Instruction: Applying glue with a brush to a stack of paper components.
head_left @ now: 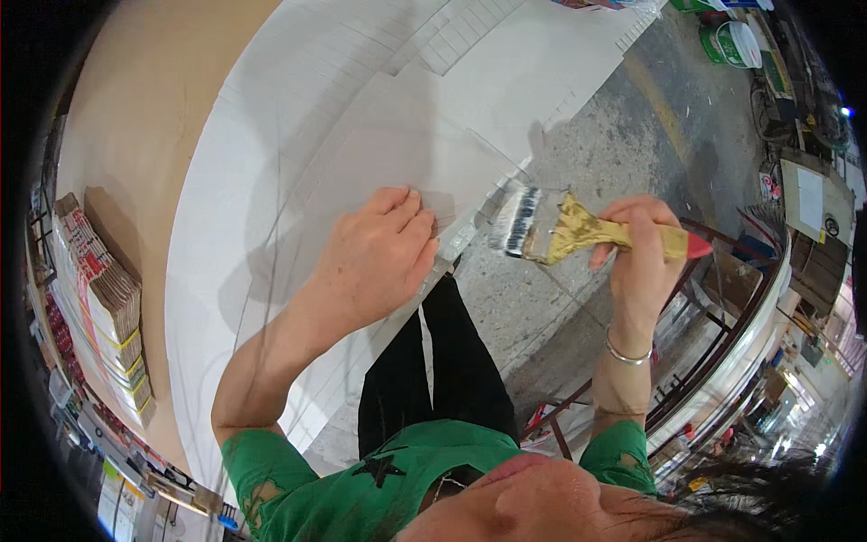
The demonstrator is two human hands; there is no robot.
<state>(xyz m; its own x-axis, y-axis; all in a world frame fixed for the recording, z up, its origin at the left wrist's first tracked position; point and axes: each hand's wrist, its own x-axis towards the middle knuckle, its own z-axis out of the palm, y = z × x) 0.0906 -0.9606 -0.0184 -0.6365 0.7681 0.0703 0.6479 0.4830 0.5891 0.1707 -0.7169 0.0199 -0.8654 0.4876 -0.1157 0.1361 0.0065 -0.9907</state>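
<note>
My right hand [643,237] grips a wide paintbrush [571,228] by its yellow, red-tipped handle. The brush is held sideways with its pale and dark bristles toward the left, beside the table edge and above the floor. My left hand [375,257] rests with curled fingers on a pale sheet [370,154] near that edge. Whatever its fingertips may pinch is hidden. Around this sheet lie larger white sheets [217,181], overlapping, with rows of narrow strips [461,36] along their stepped far edges.
Underneath is a brown tabletop [172,72], bearing a bundle of folded printed cardboard [108,289] on the left. A green and white bucket [731,45] stands on the concrete floor [623,117] at the far right. A curved-edged table with a red metal frame [713,334] is at my right.
</note>
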